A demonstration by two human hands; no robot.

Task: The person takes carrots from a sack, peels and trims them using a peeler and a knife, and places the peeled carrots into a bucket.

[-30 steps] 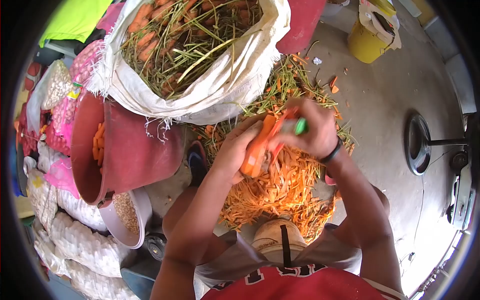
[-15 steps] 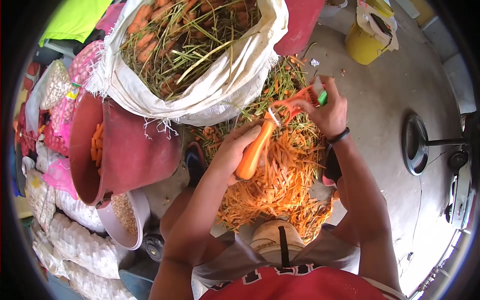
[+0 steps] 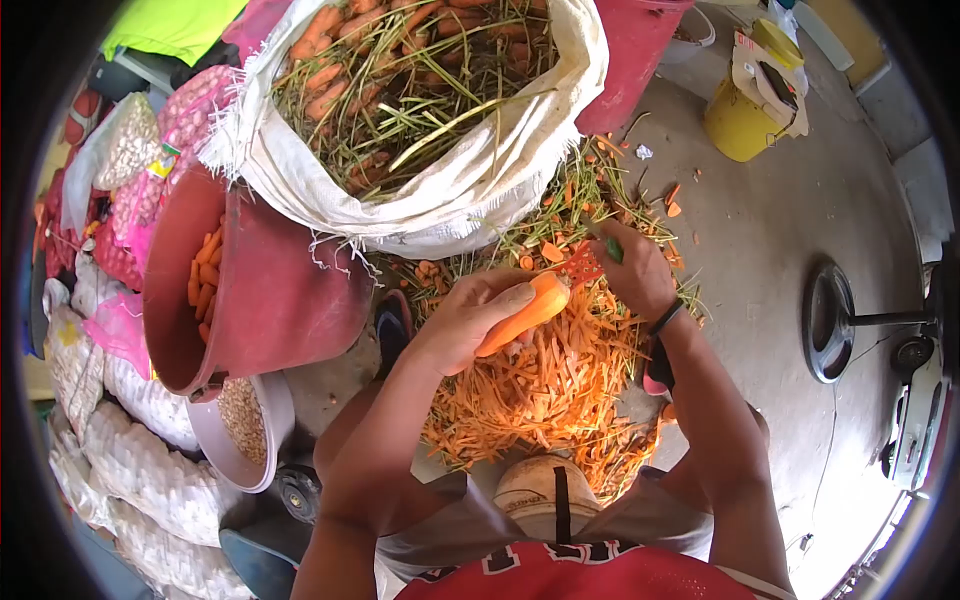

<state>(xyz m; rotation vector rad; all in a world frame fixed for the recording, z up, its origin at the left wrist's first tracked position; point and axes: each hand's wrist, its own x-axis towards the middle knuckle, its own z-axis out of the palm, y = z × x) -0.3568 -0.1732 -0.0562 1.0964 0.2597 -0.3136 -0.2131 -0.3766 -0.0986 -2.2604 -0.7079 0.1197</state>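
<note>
My left hand is wrapped round a smooth, bright orange carrot, its thumb along the top. The carrot tilts up and to the right. My right hand grips an orange-red peeler at the carrot's far end; a green part shows between the fingers. Whether the peeler's blade touches the carrot I cannot tell. Beneath both hands lies a heap of carrot peelings, with green stalks and cut carrot ends behind it.
An open white sack of unpeeled carrots and stalks stands ahead. Left of it, a tilted red bucket holds peeled carrots. A pale basin and several filled sacks are at left. A yellow bucket and a round black base are at right.
My right hand has moved down and slightly left with the peeler, closer to the carrot. The carrot has turned flatter in my left hand. The whole view has shifted a little.
</note>
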